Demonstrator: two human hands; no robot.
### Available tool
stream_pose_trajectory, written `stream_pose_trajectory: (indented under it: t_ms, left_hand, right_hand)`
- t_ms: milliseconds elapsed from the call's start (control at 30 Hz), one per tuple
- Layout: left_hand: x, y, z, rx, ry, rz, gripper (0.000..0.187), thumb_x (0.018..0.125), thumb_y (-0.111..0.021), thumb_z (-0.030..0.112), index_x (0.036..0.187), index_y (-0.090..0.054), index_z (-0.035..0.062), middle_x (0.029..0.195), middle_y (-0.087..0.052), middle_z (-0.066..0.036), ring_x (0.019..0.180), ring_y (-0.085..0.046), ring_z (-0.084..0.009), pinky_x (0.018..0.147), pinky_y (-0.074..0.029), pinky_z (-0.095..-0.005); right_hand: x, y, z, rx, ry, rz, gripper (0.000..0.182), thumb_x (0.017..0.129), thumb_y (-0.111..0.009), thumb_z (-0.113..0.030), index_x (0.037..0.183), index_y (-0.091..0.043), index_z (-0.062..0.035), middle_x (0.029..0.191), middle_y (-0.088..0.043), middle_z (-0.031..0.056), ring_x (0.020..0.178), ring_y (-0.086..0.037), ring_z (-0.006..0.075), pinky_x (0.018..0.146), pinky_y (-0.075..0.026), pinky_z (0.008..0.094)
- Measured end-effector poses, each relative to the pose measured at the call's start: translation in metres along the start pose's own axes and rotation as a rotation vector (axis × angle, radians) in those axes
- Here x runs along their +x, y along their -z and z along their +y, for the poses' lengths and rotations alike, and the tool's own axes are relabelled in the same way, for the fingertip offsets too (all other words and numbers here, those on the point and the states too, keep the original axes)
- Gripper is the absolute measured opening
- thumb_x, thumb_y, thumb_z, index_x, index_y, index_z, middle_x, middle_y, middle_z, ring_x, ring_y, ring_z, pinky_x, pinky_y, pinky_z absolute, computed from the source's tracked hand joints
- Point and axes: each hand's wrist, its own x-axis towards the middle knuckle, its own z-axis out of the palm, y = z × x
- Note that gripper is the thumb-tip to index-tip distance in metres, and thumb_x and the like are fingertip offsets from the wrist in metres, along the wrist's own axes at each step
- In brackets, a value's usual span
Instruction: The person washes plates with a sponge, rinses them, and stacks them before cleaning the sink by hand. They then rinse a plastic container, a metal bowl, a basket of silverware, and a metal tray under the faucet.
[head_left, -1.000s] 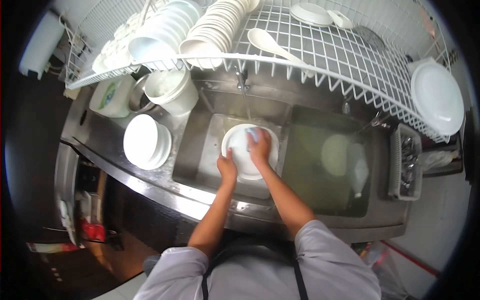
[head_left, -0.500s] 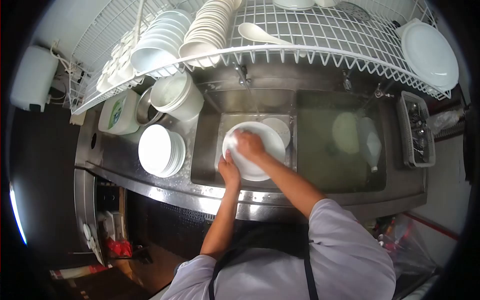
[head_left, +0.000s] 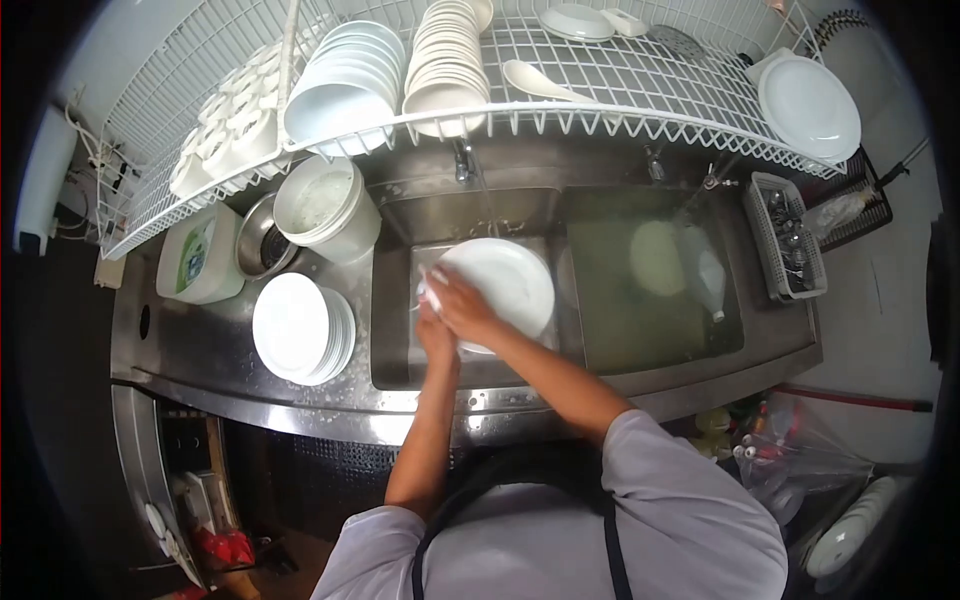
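A round white plate (head_left: 510, 290) is tilted over the left sink basin. My left hand (head_left: 437, 335) grips the plate at its left edge, fingers partly hidden behind my right hand. Closed around a soft white wad, perhaps a cloth or sponge (head_left: 428, 287), my right hand (head_left: 465, 308) presses at the plate's left rim, crossing over the left hand. The wad is blurred and mostly covered by fingers. To the left on the steel counter stands a leaning stack of white plates (head_left: 292, 328).
Above hangs a white wire rack (head_left: 640, 115) with bowls, cups and a spoon. White buckets (head_left: 345, 225), a metal bowl (head_left: 262, 240) and a plastic tub (head_left: 195, 262) line the back left. The right basin (head_left: 620, 335) holds cloudy water and a bottle (head_left: 711, 285). A cutlery basket (head_left: 790, 240) stands far right.
My right hand has moved from the plate's face to its left rim with the white wad, meeting my left hand. The view has shifted slightly.
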Motion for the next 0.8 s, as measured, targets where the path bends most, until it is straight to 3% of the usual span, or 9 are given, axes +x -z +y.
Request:
stream_pose_trajectory:
  t_ms: [100,133,267,400,433,533,600,767,800]
  left_hand:
    - [0.016,0.016,0.021,-0.013,0.059,0.112,0.04,0.105,-0.049,0.032,0.109,-0.06,-0.006,0.098,-0.066,-0.012,0.08,-0.06,-0.0153,0.072,-0.051,-0.0305]
    - [0.028,0.023,0.01,0.091,-0.089,0.158,0.04,0.105,-0.05,0.032,0.113,-0.059,-0.0061,0.1,-0.066,-0.013,0.083,-0.061,-0.0167,0.074,-0.051,-0.031]
    - [0.009,0.021,0.045,0.18,-0.065,0.075,0.042,0.105,-0.05,0.032,0.117,-0.059,-0.0065,0.101,-0.067,-0.012,0.088,-0.06,-0.0165,0.079,-0.049,-0.0305]
    - [0.0,0.0,0.024,0.15,-0.002,-0.128,0.054,0.105,-0.047,0.039,0.131,-0.053,-0.0085,0.117,-0.065,-0.017,0.106,-0.061,-0.0189,0.093,-0.048,-0.0305]
    - [0.013,-0.006,-0.008,0.01,-0.098,-0.027,0.049,0.105,-0.049,0.038,0.115,-0.058,-0.0089,0.109,-0.065,-0.014,0.095,-0.063,-0.0191,0.084,-0.051,-0.0319]
    - [0.03,0.008,0.011,-0.261,0.24,-0.101,0.052,0.104,-0.051,0.04,0.121,-0.054,-0.0091,0.113,-0.063,-0.016,0.095,-0.064,-0.021,0.081,-0.053,-0.0338]
    - [0.027,0.015,0.036,-0.13,0.199,-0.021,0.053,0.099,-0.061,0.025,0.135,-0.04,-0.0085,0.122,-0.06,-0.017,0.1,-0.064,-0.0243,0.081,-0.055,-0.0366]
    - [0.025,0.036,0.031,-0.185,0.186,-0.091,0.052,0.093,-0.068,0.017,0.135,-0.047,-0.005,0.12,-0.064,-0.016,0.098,-0.067,-0.0261,0.081,-0.057,-0.0402]
    - [0.018,0.036,0.034,-0.176,0.286,-0.137,0.05,0.092,-0.069,0.017,0.133,-0.049,-0.0044,0.117,-0.065,-0.015,0.097,-0.067,-0.0257,0.082,-0.057,-0.04]
  right_hand:
    - [-0.035,0.021,-0.004,-0.258,0.232,-0.254,0.059,0.08,-0.059,-0.005,0.138,-0.05,-0.0008,0.152,-0.039,0.021,0.142,-0.036,0.0356,0.117,-0.029,0.0511]
    - [-0.042,0.031,0.008,-0.359,0.194,-0.22,0.058,0.08,-0.059,-0.005,0.138,-0.051,-0.0003,0.152,-0.039,0.0207,0.143,-0.035,0.0357,0.118,-0.029,0.0507]
    - [-0.022,0.077,0.03,-0.756,0.022,-0.117,0.049,0.085,-0.058,-0.008,0.133,-0.055,-0.0002,0.151,-0.041,0.0187,0.144,-0.032,0.0345,0.12,-0.026,0.0472]
    - [0.025,0.034,0.034,-0.606,0.138,0.103,0.047,0.085,-0.059,-0.009,0.131,-0.056,0.0008,0.15,-0.041,0.0197,0.144,-0.032,0.0347,0.118,-0.028,0.0479]
    - [0.023,0.026,0.013,-0.467,0.137,0.057,0.045,0.085,-0.06,-0.01,0.129,-0.058,-0.0005,0.148,-0.044,0.0198,0.142,-0.036,0.0348,0.117,-0.03,0.0485]
    - [-0.01,0.004,-0.015,-0.331,0.043,-0.094,0.037,0.083,-0.063,-0.01,0.119,-0.066,-0.0069,0.137,-0.056,0.0154,0.134,-0.047,0.0332,0.114,-0.036,0.0476]
    - [-0.04,0.029,-0.027,-0.423,0.145,-0.238,0.034,0.082,-0.064,-0.01,0.115,-0.069,-0.009,0.135,-0.058,0.0135,0.131,-0.05,0.0321,0.114,-0.036,0.0467]
    - [-0.044,0.1,0.0,-0.365,0.298,0.304,0.026,0.087,-0.059,-0.01,0.111,-0.07,-0.0089,0.127,-0.063,0.0109,0.126,-0.055,0.0291,0.112,-0.04,0.0438]
    - [-0.032,0.104,0.004,0.135,0.174,0.391,0.027,0.089,-0.058,-0.012,0.114,-0.068,-0.0084,0.126,-0.063,0.0111,0.126,-0.055,0.0287,0.111,-0.041,0.0424]
